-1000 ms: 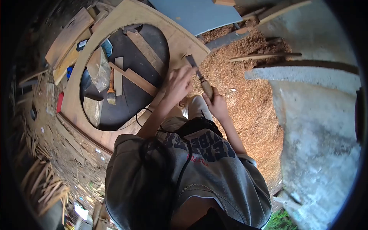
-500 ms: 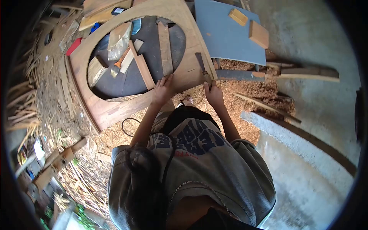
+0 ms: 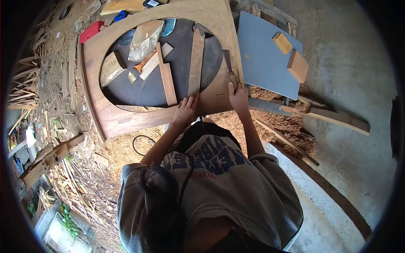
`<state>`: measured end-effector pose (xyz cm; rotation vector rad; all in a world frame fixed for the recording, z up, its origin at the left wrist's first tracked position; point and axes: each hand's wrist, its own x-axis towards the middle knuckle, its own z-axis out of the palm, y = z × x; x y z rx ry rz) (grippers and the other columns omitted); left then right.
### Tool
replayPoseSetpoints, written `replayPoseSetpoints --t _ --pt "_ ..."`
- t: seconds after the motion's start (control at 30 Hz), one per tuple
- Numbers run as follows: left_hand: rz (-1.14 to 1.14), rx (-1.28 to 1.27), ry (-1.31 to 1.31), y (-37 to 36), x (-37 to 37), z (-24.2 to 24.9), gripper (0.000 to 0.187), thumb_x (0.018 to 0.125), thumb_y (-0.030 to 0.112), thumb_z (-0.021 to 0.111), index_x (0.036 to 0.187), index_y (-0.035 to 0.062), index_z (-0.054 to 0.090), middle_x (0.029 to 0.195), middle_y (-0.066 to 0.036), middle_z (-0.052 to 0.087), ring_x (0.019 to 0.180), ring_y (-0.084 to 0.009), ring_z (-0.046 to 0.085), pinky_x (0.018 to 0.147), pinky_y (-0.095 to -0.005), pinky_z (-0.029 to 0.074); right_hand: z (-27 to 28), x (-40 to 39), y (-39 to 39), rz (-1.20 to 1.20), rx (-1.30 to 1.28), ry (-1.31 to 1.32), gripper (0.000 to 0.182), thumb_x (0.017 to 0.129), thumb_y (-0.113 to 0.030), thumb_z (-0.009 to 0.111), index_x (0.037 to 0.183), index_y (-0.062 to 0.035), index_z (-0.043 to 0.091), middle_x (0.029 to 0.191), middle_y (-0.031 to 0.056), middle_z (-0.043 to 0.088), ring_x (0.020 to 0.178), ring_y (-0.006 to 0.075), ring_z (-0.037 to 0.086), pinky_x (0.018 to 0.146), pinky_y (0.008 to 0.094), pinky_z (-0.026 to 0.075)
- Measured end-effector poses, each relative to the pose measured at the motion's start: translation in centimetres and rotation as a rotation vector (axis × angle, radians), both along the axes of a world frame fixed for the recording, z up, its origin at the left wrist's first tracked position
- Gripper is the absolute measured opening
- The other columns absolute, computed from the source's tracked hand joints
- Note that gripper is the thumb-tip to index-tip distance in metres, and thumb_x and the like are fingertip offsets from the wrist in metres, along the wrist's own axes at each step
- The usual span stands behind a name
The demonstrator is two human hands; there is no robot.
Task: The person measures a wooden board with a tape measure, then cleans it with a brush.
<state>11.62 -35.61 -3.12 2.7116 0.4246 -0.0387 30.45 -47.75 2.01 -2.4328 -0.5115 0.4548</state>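
Note:
A wooden panel (image 3: 122,126) with a big oval opening lies in front of me. My right hand (image 3: 239,101) is closed around the wooden handle of a chisel (image 3: 228,63), whose dark flat blade points away over the panel's right side. Flat near the panel's front edge rests my left hand (image 3: 185,110), fingers extended. Its fingertips are right at the lower end of a hammer (image 3: 196,63), which has a flat wooden handle and a dark head. A short dark slit (image 3: 220,94) marks the panel between my hands.
Inside the oval are wood strips (image 3: 166,80), an orange-handled brush (image 3: 144,62) and a plastic bag (image 3: 144,42). To the right, a grey-blue board (image 3: 263,55) carries two wood blocks (image 3: 298,66). Shavings (image 3: 291,126) and a long concrete ledge (image 3: 312,185) lie nearby.
The view has shifted, so the panel and board sit differently in it. My right hand keeps the chisel, and my left hand stays at the panel's front edge.

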Motion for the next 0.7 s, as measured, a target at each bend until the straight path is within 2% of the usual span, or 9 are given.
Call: replayPoseSetpoints --t 0.07,0.13,0.23,0.3,0.37,0.47,0.57,0.63,0.7 --pt "-0.03 -0.039 0.03 0.3 0.0 0.3 0.089 0.061 0.023 0.068 0.136 0.0005 0.024 0.112 -0.01 0.043 0.095 -0.0246 0.046 0.085 -0.0331 0.044 -1.1 0.4 -0.4 0.004 0.022 -0.013 0.047 0.088 -0.038 0.048 0.108 0.0037 0.052 0.1 0.0308 0.054 0.094 0.0468 0.051 0.082 0.0493 0.041" --pt "-0.028 -0.053 0.057 0.4 0.0 0.7 0.091 0.06 0.024 0.069 0.136 0.0005 0.024 0.113 -0.01 0.042 0.095 -0.0245 0.046 0.085 -0.033 0.044 -2.9 0.7 -1.1 0.092 0.145 -0.178 0.045 0.087 -0.037 0.05 0.105 0.0046 0.053 0.094 0.0293 0.056 0.088 0.0442 0.055 0.075 0.0465 0.044" --pt "-0.038 -0.033 0.058 0.6 0.0 0.4 0.094 0.057 0.025 0.071 0.136 0.0006 0.024 0.117 -0.009 0.041 0.095 -0.0239 0.046 0.085 -0.0324 0.045 -3.7 0.7 -1.5 0.034 0.094 -0.228 0.046 0.088 -0.038 0.049 0.103 0.0044 0.055 0.088 0.028 0.058 0.083 0.0428 0.057 0.073 0.0443 0.045" --pt "-0.044 -0.006 0.039 0.8 0.1 -0.1 0.096 0.055 0.025 0.072 0.136 0.0007 0.024 0.119 -0.009 0.04 0.095 -0.0234 0.046 0.085 -0.0319 0.046 -2.9 1.2 -1.2 0.0 0.063 -0.086 0.047 0.088 -0.039 0.048 0.104 0.0042 0.055 0.088 0.0279 0.058 0.085 0.0427 0.057 0.074 0.0438 0.045" --pt "-0.059 0.07 0.018 0.6 -0.1 -1.0 0.085 0.061 0.023 0.067 0.134 0.0012 0.029 0.121 -0.009 0.04 0.093 -0.0212 0.048 0.082 -0.0302 0.048 -1.3 1.3 -0.6 -0.043 0.027 0.059 0.047 0.088 -0.04 0.048 0.105 0.004 0.055 0.087 0.0278 0.059 0.086 0.0426 0.057 0.075 0.0434 0.045" --pt "-0.067 0.233 -0.081 0.5 -0.4 -3.1 0.07 0.069 0.018 0.058 0.132 0.0017 0.034 0.12 -0.008 0.043 0.089 -0.0189 0.05 0.078 -0.0288 0.05 -0.4 2.7 1.1 0.002 0.021 -0.035 0.051 0.088 -0.044 0.046 0.107 0.0022 0.055 0.088 0.0258 0.06 0.086 0.0428 0.058 0.075 0.0431 0.046" --pt "-0.062 0.214 -0.109 0.7 -0.3 -3.0 0.059 0.073 0.015 0.051 0.129 0.0021 0.039 0.117 -0.007 0.046 0.087 -0.0178 0.051 0.075 -0.0279 0.051 -1.2 5.0 3.5 0.038 0.039 -0.096 0.055 0.086 -0.049 0.045 0.108 0.0015 0.055 0.086 0.0261 0.061 0.086 0.0437 0.058 0.075 0.0437 0.047" --pt "-0.059 0.236 -0.106 0.6 -0.2 -3.3 0.058 0.073 0.016 0.052 0.129 0.0022 0.04 0.117 -0.007 0.045 0.087 -0.0176 0.051 0.074 -0.0279 0.051 -2.0 7.2 6.0 0.053 0.011 -0.226 0.057 0.086 -0.051 0.044 0.106 0.0011 0.055 0.074 0.0219 0.062 0.074 0.0395 0.061 0.071 0.0423 0.048" --pt "-0.06 0.256 -0.099 0.6 -0.2 -3.3 0.058 0.073 0.016 0.052 0.128 0.0023 0.04 0.118 -0.007 0.045 0.087 -0.0175 0.051 0.073 -0.0278 0.052 -2.1 9.9 8.8 0.043 -0.071 -0.113 0.056 0.086 -0.05 0.044 0.105 0.0009 0.056 0.069 0.019 0.061 0.066 0.0349 0.062 0.066 0.0401 0.048"
